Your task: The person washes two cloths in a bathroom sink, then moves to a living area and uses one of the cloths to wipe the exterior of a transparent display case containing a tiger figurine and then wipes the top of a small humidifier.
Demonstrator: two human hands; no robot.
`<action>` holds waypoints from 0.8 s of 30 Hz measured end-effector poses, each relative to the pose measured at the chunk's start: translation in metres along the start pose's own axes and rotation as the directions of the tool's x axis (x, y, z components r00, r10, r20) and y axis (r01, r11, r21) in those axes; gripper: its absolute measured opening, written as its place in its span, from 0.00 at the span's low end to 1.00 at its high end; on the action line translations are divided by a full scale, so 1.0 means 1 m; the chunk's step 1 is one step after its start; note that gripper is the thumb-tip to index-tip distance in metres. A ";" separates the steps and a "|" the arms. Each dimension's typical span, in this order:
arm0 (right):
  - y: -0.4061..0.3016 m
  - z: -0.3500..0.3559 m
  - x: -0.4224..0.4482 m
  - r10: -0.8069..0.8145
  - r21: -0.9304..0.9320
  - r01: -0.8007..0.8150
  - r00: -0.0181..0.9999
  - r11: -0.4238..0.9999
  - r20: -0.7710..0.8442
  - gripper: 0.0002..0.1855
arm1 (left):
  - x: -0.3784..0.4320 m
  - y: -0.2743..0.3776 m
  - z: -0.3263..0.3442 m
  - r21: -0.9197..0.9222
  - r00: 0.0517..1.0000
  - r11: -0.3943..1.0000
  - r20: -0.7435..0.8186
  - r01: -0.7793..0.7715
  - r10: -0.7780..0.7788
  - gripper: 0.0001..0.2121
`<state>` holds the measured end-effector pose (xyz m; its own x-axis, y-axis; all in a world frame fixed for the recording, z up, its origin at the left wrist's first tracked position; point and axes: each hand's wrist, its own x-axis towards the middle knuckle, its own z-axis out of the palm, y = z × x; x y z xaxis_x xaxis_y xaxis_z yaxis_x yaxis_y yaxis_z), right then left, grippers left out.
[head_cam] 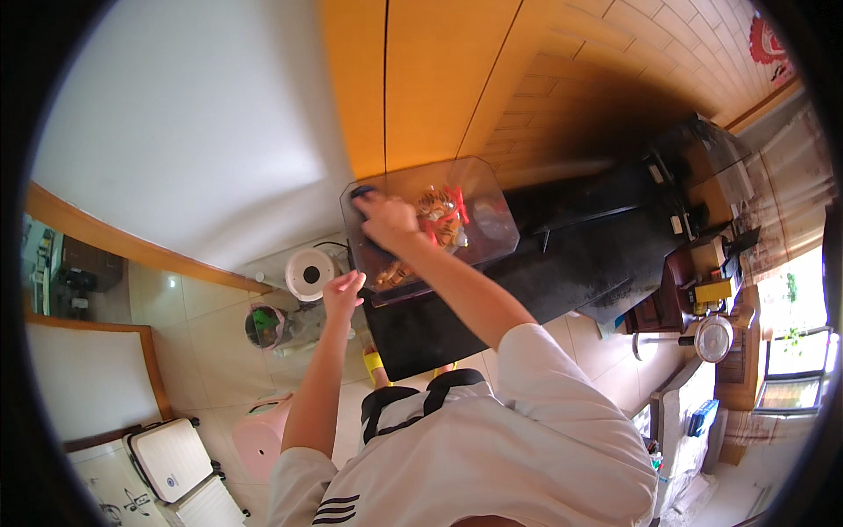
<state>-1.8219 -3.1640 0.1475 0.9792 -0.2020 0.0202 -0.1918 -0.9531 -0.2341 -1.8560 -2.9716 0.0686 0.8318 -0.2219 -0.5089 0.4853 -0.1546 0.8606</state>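
A clear display case point(490, 227) with cut corners stands on a black cabinet point(421, 336). Through its top I see tiger figurines point(435, 205) with red ribbon, and a smaller brown figurine point(393, 275). My right hand point(392, 221), slightly blurred, reaches over the case's far left part. Its fingers press on a dark blue item point(362, 191), apparently a cloth, mostly hidden beneath the hand. My left hand point(344, 293) is at the case's near left edge with thumb and fingers drawn together. Whether it touches or pinches the edge is unclear.
Left of the cabinet is a round white appliance point(310, 274) with a black centre. Below it stands a lined waste bin point(265, 325). A pink stool point(262, 435) and a white suitcase point(172, 458) are on the tiled floor. An orange wall panel point(428, 85) rises behind the case.
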 end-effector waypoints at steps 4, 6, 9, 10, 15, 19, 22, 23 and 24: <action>0.113 -0.039 0.013 0.324 -0.018 -0.325 0.945 0.946 -0.028 0.27 | 0.002 0.001 -0.008 0.021 1.000 1.000 0.001 -0.019 0.019 0.22; 0.177 -0.044 0.004 0.394 -0.049 -0.405 0.906 0.913 -0.158 0.27 | 0.000 0.002 0.004 0.021 0.999 0.999 0.027 -0.048 0.047 0.22; 0.224 -0.046 -0.019 0.380 -0.075 -0.405 0.896 0.911 -0.229 0.29 | 0.000 0.003 0.016 0.020 0.997 0.997 0.041 -0.069 0.068 0.22; 0.213 -0.042 -0.025 0.347 -0.078 -0.370 0.913 0.926 -0.215 0.29 | 0.002 0.000 0.011 0.026 0.997 0.997 0.028 -0.072 0.072 0.22; 0.169 -0.033 -0.119 0.113 0.026 -0.111 0.974 0.994 -0.196 0.30 | 0.011 -0.011 -0.002 0.024 0.994 0.994 0.007 -0.105 0.105 0.21; 0.127 -0.052 -0.181 0.189 0.028 -0.188 0.981 0.982 -0.037 0.29 | 0.011 -0.009 -0.005 0.039 0.995 0.994 0.007 -0.102 0.102 0.20; 0.139 -0.046 -0.157 0.177 -0.004 -0.177 0.982 0.984 -0.070 0.28 | 0.007 -0.002 -0.002 0.057 0.997 0.996 0.029 -0.072 0.070 0.21; 0.142 -0.043 -0.134 0.146 -0.003 -0.147 0.985 0.989 -0.096 0.28 | 0.007 -0.003 -0.005 0.057 0.997 0.996 0.022 -0.068 0.067 0.21; 0.149 -0.042 -0.107 0.116 -0.009 -0.118 0.985 0.993 -0.125 0.28 | 0.008 -0.004 -0.004 0.052 0.998 0.996 0.019 -0.068 0.067 0.22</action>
<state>-1.9584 -3.2935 0.1516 0.9341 -0.3380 0.1146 -0.3068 -0.9245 -0.2260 -1.8501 -2.9685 0.0616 0.8574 -0.2497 -0.4500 0.4127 -0.1887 0.8911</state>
